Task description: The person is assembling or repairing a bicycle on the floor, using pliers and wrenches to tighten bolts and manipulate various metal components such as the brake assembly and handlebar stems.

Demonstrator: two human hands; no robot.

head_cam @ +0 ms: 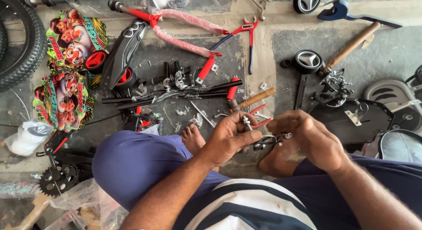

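I sit on the floor with bent knees, both hands held above my feet. My left hand (230, 136) grips a small metal brake caliper (265, 141) with a bolt sticking up near the thumb. My right hand (309, 137) pinches the same part from the right, fingers curled over its silver end. Just beyond my hands lie red-handled pliers (259, 117) and a wooden-handled hammer (251, 99).
Bicycle parts cover the concrete floor: a red and pink frame (176, 25), black rods (176, 94), red-handled cutters (250, 36), small training wheels (308, 61), a second hammer (351, 45), printed cartoon panels (72, 36), a tyre (22, 45) at far left, a chainring (59, 179), black guards (356, 118).
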